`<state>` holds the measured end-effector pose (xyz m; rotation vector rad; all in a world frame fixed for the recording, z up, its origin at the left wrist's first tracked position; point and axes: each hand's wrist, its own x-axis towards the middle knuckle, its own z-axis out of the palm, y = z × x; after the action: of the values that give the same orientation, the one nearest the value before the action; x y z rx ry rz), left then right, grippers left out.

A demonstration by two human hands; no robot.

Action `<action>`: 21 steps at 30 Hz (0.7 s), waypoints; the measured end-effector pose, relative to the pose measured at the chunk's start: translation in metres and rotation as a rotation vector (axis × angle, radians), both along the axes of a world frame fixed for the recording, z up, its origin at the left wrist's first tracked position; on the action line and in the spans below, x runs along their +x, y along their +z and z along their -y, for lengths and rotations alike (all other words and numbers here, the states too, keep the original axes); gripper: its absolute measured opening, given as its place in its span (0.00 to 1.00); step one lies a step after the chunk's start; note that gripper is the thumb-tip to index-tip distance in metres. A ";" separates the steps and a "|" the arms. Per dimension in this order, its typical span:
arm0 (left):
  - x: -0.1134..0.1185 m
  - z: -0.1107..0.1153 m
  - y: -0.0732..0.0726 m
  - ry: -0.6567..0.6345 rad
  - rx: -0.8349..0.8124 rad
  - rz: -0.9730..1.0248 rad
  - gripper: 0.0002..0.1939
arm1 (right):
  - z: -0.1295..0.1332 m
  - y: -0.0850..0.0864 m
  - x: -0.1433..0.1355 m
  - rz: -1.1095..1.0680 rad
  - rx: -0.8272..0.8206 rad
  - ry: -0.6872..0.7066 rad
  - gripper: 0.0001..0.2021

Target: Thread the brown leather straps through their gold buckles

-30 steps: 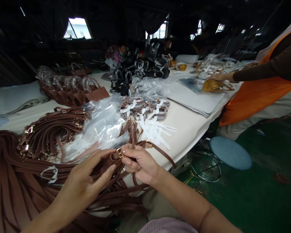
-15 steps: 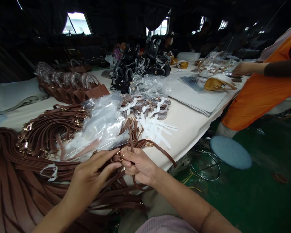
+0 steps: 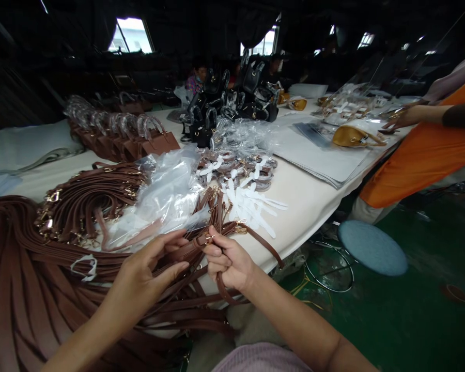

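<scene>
- my right hand (image 3: 230, 263) is curled closed on a brown strap (image 3: 186, 253) at its gold ring end; the thumb and forefinger pinch right beside the ring (image 3: 202, 241).
- my left hand (image 3: 147, 274) lies on the same strap just left of the ring, fingers (image 3: 174, 269) half open and laid flat along it, pressing more than gripping.
- strap's long axis runs from the ring down and left under the left palm; a loose tail loops below the right hand and off the counter (image 3: 306, 201) edge.
- the right hand is nearer the ring, with the left touching distance away.
- left of the ring: a big pile of brown straps (image 3: 31, 289), with a coiled bundle (image 3: 89, 201) behind it.
- just behind the ring: crumpled clear plastic bags (image 3: 166, 196), more clasped strap ends and white paper tabs (image 3: 251, 206); these crowd the space beyond the fingers.
- far behind the ring: brown handbags (image 3: 127, 139) and black handbags (image 3: 232, 103).
- right of the ring: a co-worker in orange (image 3: 422, 155) reaching near a tan bag (image 3: 352, 137); a blue stool (image 3: 372, 248) is on the floor.
</scene>
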<state>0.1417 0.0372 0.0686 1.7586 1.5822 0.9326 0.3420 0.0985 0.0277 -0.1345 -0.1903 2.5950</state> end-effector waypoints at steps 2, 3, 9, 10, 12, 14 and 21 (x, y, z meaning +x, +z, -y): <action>-0.007 0.002 0.004 -0.005 0.029 -0.036 0.30 | -0.002 -0.001 0.002 -0.027 -0.023 -0.021 0.22; -0.011 0.003 0.007 0.006 0.041 -0.050 0.30 | -0.004 -0.001 0.003 -0.039 -0.031 -0.038 0.22; -0.025 0.007 0.017 0.065 0.118 -0.195 0.33 | -0.006 0.006 0.006 0.116 0.118 -0.107 0.17; -0.021 0.007 0.016 0.030 0.166 -0.244 0.33 | -0.003 0.009 0.003 0.171 0.183 -0.109 0.17; -0.008 0.004 0.012 -0.071 0.300 -0.350 0.30 | 0.005 0.015 -0.006 0.282 0.309 -0.145 0.20; 0.005 0.002 0.007 -0.173 0.458 -0.447 0.24 | 0.011 0.019 -0.013 0.377 0.391 -0.205 0.22; 0.006 0.004 0.000 -0.023 0.418 -0.294 0.15 | 0.006 0.019 -0.001 0.441 0.670 -0.201 0.23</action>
<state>0.1473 0.0328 0.0691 2.2861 1.6228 1.0922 0.3415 0.0929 0.0463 -0.4483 -1.1185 2.1364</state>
